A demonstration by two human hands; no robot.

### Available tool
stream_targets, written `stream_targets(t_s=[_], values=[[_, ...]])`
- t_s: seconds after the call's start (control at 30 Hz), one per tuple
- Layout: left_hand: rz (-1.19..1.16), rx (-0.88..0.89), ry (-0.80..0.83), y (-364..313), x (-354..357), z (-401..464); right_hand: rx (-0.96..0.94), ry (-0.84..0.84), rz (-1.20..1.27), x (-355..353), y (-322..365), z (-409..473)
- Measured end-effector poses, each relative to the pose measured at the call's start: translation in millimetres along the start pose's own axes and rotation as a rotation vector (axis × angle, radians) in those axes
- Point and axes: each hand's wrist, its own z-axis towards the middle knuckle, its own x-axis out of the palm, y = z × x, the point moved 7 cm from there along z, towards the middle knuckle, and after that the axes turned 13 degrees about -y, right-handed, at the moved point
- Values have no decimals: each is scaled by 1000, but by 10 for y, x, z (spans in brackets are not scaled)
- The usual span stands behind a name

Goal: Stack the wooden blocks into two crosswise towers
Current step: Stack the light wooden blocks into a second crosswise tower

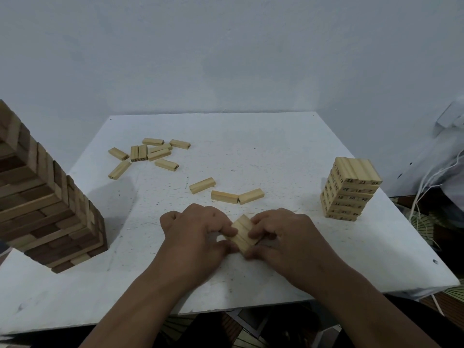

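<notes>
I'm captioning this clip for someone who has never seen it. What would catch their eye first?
Both hands, left hand and right hand, press a small bundle of blocks together at the table's near centre. A tall tower of mixed light and dark blocks looms at the left edge, and a shorter numbered tower stands at the right. Loose blocks lie scattered at the far left.

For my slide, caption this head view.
Both hands square a row of blocks between two towers.

A tall crosswise tower (50,209) of mixed dark and pale wood is seen far left, a shorter numbered pale tower (349,190) far right, loose pale blocks (150,153) scattered between, and side-by-side blocks (243,233) pinched near centre.
</notes>
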Motion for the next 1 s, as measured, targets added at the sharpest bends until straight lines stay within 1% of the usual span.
stream_targets(t_s=[0.27, 0.4, 0.5, 0.57, 0.67, 0.8, 0.87, 1.0], values=[[3, 5, -10, 25, 16, 10, -16, -48, 18, -17, 18, 14], [26, 13, -6, 30, 30, 5, 4, -11, 17, -10, 25, 5], [13, 27, -5, 10, 16, -4, -46, -23, 9, -11, 72, -11], [-4, 65, 21, -1, 8, -15, -41, -43, 40, -18, 71, -25], [-30, 104, 82, 12, 16, -41, -32, -15, 70, 0, 49, -29], [-67, 131, 93, -7, -2, -49, -43, 26, 86, 3, 46, -33], [-81, 125, 82, -8, -13, -43, -41, 29, 71, -17, 33, -37], [-79, 107, 82, 7, -14, -33, -7, 63, -35, -71, -56, -38]])
